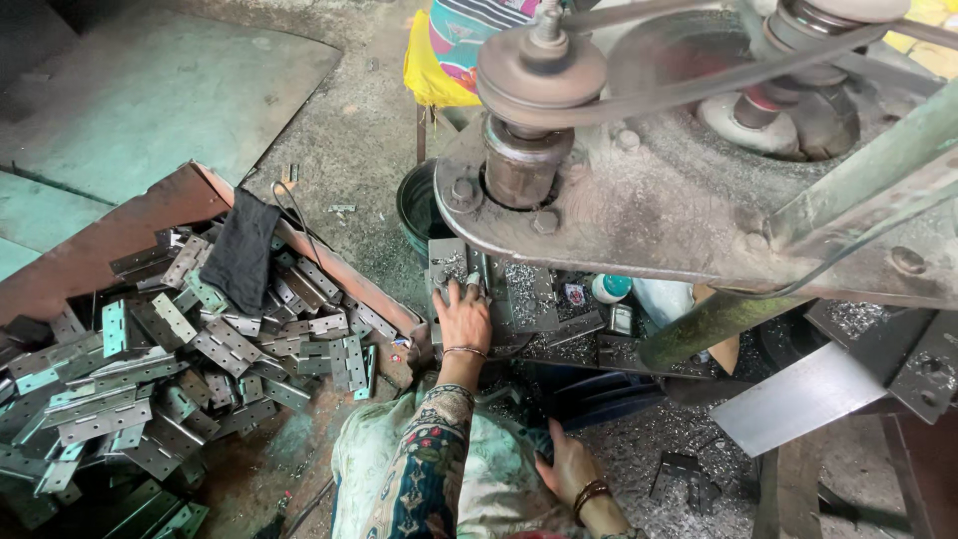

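1. Head view, the work in hand: the left hand [464, 317] lies flat, fingers spread, on a small grey metal plate [449, 268] seated on the machine bed [534, 299] under the spindle of a belt-driven press [527, 165], at about 12 o'clock from the person's lap. It presses down rather than grips.
2. The right hand [567, 467] rests low at 5 o'clock, fingers curled against dark blue cloth [589, 394]; I cannot tell whether it holds anything.
3. Progress, as a judgement: the large heap of flat steel hinges [190, 369] on the rusty red tray [120, 235] at 9 o'clock suggests many pieces are handled in a batch; which are finished cannot be told. One piece sits at the press now.
4. Surroundings: a black rag [242, 250] lies on the heap; metal swarf [639, 449] litters the floor at 4 o'clock; a small white and teal bottle [610, 287] stands just beside the bed.
5. In the way: the overhanging greasy machine arm [699, 215] and its belt [718, 85] hide much of the bed.
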